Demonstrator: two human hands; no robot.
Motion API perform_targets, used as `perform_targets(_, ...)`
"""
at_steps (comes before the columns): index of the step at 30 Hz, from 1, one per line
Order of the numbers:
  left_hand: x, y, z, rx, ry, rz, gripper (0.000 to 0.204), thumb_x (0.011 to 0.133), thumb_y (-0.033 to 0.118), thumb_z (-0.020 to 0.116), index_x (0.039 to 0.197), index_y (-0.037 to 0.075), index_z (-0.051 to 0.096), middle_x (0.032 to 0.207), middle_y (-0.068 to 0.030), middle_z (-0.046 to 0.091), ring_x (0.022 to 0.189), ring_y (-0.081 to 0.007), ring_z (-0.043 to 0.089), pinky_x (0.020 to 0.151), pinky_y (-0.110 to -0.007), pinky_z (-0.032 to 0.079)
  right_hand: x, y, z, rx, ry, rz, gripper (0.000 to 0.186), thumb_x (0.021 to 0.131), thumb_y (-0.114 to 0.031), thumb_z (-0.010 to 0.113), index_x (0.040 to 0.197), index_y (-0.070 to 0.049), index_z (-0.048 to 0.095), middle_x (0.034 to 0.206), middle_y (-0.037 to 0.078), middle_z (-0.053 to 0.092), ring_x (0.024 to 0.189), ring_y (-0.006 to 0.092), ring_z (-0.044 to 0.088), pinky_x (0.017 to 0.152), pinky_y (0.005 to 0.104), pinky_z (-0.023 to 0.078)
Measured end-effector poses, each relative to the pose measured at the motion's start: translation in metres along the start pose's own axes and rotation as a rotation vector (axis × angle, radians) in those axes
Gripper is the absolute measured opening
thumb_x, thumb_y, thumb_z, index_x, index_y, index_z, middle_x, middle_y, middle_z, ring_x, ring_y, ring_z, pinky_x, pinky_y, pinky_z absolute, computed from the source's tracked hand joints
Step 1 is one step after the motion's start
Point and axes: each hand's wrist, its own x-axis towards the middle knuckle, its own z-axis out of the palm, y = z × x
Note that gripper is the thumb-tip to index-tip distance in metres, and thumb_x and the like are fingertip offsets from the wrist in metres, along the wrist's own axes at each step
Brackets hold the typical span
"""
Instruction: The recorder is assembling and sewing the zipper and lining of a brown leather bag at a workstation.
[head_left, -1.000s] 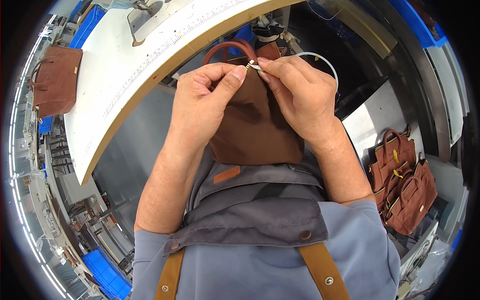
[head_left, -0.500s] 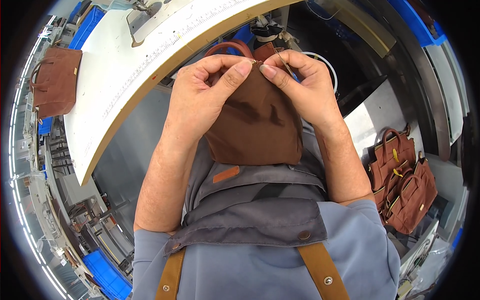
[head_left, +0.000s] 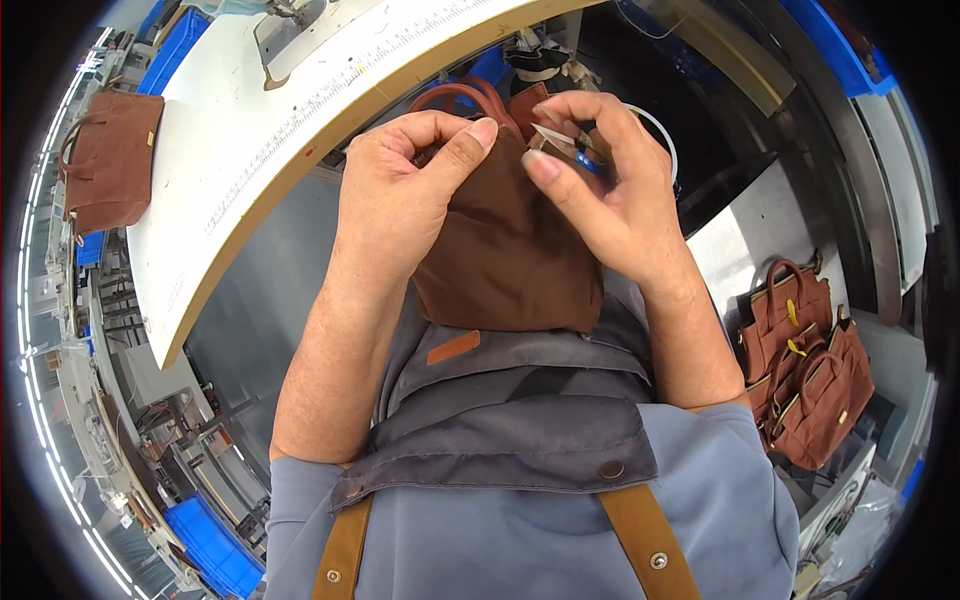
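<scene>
A brown handbag [head_left: 515, 265] rests on my lap against the grey apron, its smooth brown fabric facing me and its reddish-brown handles [head_left: 462, 95] at the far side. My left hand [head_left: 405, 175] is closed, thumb and forefinger pinched at the bag's upper edge; whether a thread is in the pinch is too small to tell. In my right hand [head_left: 625, 190] is a small pair of thread snips [head_left: 583, 158] with pointed metal blades and a blue part. Their tips point left toward the bag's edge, while my right thumb and forefinger are spread apart.
A white curved worktable [head_left: 215, 190] with a printed ruler scale lies ahead and left, with a sewing machine part [head_left: 290, 45] on it. One brown handbag [head_left: 115, 160] stands at its left end. More brown handbags [head_left: 810, 370] sit at the right. Blue bins [head_left: 215, 550] are around the edges.
My right thumb and forefinger have come off the bag's edge and spread apart, and the snips' blades now show between them. My left hand stays pinched at nearly the same place.
</scene>
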Motion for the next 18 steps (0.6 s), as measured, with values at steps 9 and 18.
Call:
perform_targets(9, -0.0017, 0.0008, -0.0010, -0.053, -0.017, -0.037, 0.018, 0.093, 0.018, 0.072, 0.091, 0.000, 0.074, 0.080, 0.0013, 0.069, 0.074, -0.0038, 0.057, 0.070, -0.020, 0.044, -0.0016, 0.0002, 0.0020, -0.405, 0.012, -0.282, 0.021, 0.084, -0.016, 0.076, 0.103, -0.010, 0.070, 0.084, 0.003, 0.067, 0.063, 0.0198, 0.066, 0.053, 0.0297, 0.050)
perform_targets(18, -0.0038, 0.0000, -0.0008, -0.064, -0.023, -0.028, 0.016, 0.094, 0.015, 0.071, 0.094, -0.001, 0.074, 0.084, -0.0005, 0.071, 0.076, -0.0044, 0.060, 0.073, -0.020, 0.046, -0.0010, 0.0027, 0.0033, -0.422, 0.059, -0.317, 0.022, 0.083, -0.016, 0.077, 0.103, -0.011, 0.071, 0.084, 0.002, 0.066, 0.060, 0.0187, 0.064, 0.051, 0.0287, 0.049)
